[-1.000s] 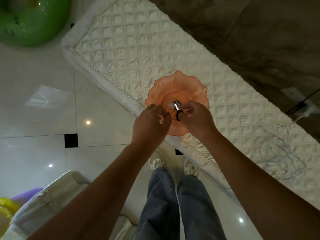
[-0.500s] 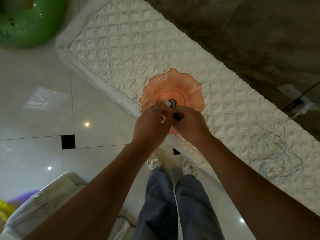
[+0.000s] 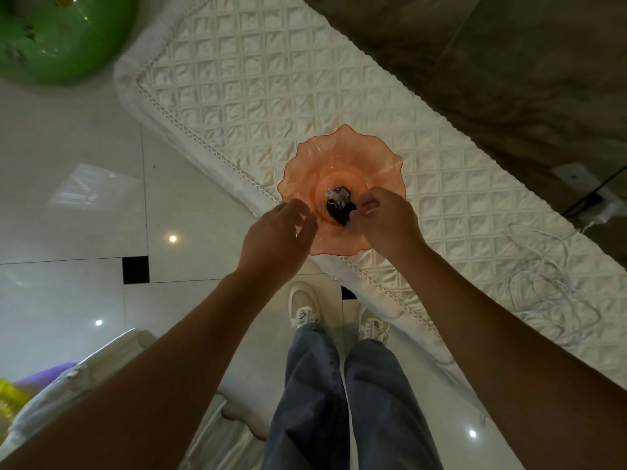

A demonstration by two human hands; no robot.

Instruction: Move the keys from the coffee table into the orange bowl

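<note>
The orange bowl (image 3: 342,139), translucent with a wavy rim, stands on the quilted white cover of the coffee table (image 3: 254,79), near its front edge. The keys (image 3: 337,203), a silver and black bunch, lie in the bowl's centre. My right hand (image 3: 386,222) reaches over the bowl's right side, with its fingertips pinched on the dark end of the keys. My left hand (image 3: 276,239) hovers at the bowl's left rim, its fingers loosely spread and holding nothing. Both hands cover the near part of the bowl.
A tangled white cable (image 3: 549,290) lies on the cover to the right, near a white charger (image 3: 607,205). A brown sofa (image 3: 509,62) runs behind the table. A green round object (image 3: 57,35) sits at top left on the glossy tiled floor (image 3: 68,198). My shoes (image 3: 303,310) stand by the table edge.
Both hands held the keys together over the bowl. My left hand has now let go and drawn back left, and the keys have come down into the bowl's centre.
</note>
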